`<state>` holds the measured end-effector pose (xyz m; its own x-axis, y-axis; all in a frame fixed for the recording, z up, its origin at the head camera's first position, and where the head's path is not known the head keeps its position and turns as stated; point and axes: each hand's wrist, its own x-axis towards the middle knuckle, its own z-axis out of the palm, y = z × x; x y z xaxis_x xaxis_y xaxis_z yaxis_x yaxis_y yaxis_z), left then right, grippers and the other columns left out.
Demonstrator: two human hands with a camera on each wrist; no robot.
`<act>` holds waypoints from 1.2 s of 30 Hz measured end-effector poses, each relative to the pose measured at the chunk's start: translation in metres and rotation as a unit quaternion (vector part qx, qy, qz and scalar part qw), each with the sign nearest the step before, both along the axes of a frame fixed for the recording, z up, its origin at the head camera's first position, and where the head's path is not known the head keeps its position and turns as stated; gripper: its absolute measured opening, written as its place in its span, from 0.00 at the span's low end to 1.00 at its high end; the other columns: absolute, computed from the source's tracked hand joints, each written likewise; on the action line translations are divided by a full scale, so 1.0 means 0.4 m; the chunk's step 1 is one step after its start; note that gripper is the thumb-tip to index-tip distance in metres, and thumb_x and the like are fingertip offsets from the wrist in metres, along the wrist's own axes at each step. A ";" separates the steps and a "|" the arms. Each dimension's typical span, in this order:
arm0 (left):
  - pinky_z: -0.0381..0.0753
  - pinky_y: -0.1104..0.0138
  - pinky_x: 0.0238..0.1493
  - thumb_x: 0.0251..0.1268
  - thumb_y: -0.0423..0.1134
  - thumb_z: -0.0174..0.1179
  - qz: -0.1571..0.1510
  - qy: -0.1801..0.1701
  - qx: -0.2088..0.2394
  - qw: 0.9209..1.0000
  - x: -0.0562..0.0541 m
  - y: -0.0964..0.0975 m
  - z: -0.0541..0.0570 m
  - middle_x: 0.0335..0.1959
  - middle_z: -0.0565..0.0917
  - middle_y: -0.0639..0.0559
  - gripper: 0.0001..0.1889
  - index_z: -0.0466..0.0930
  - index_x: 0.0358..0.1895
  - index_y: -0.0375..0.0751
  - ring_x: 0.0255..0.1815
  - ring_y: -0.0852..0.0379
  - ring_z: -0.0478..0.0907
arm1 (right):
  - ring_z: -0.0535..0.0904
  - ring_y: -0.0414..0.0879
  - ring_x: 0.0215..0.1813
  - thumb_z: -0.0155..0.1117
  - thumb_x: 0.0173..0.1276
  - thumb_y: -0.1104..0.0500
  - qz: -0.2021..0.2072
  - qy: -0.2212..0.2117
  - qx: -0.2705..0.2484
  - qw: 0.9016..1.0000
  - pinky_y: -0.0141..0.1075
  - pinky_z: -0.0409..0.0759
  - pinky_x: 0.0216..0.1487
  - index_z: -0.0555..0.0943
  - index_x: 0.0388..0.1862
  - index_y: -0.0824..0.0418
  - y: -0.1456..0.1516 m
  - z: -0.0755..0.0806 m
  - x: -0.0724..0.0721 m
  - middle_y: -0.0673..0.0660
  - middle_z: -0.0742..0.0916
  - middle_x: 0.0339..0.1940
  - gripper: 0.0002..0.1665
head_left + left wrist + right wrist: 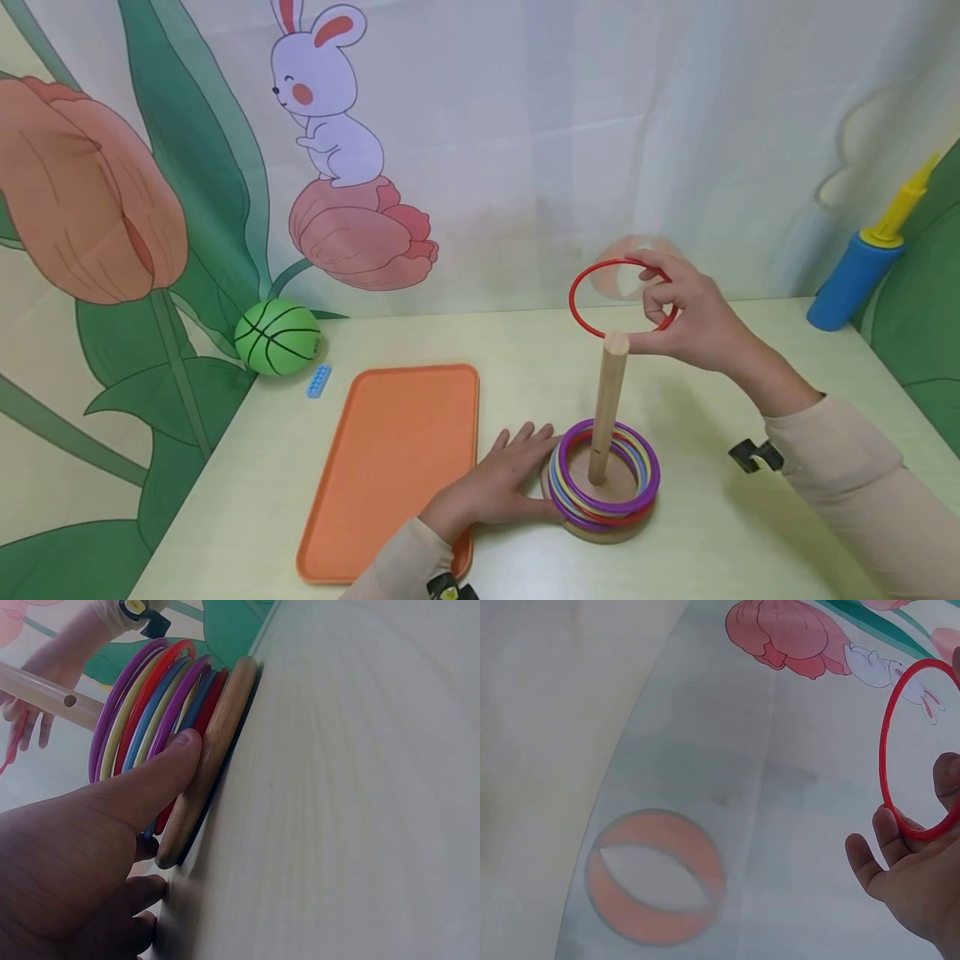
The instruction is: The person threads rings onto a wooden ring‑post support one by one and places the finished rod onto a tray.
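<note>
My right hand (686, 312) grips a thin red ring (572, 292) at its right side, close to the top of a wooden peg (611, 375). In the right wrist view, part of that hand (919, 881) lies cut off by the frame edge, with the red ring (883, 750) against its fingers. Around the peg's foot lies a stack of purple, yellow, red and blue rings (651, 492) on a round wooden base (217, 754). My left hand (506, 483) rests against the left of the base, fingers spread, its thumb (176, 757) touching the stack's side.
An orange tray (405, 467) lies left of the stand, partly under the left forearm. Beyond it are a small blue toy brick (318, 381) and a green ball (277, 337). A blue and yellow hand pump (858, 275) stands at the back right, before a printed curtain (510, 150).
</note>
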<state>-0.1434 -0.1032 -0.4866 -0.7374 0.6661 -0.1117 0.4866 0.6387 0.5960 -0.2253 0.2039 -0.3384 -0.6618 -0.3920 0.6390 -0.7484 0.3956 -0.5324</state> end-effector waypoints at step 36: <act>0.35 0.45 0.85 0.64 0.64 0.70 -0.001 0.010 -0.003 1.000 -0.001 0.002 -0.005 0.87 0.53 0.48 0.51 0.54 0.86 0.58 0.88 0.44 0.42 | 0.75 0.45 0.63 0.88 0.39 0.74 0.014 -0.009 -0.060 0.998 0.25 0.79 0.49 0.65 0.14 0.58 0.002 0.109 0.079 0.59 0.79 0.72 0.35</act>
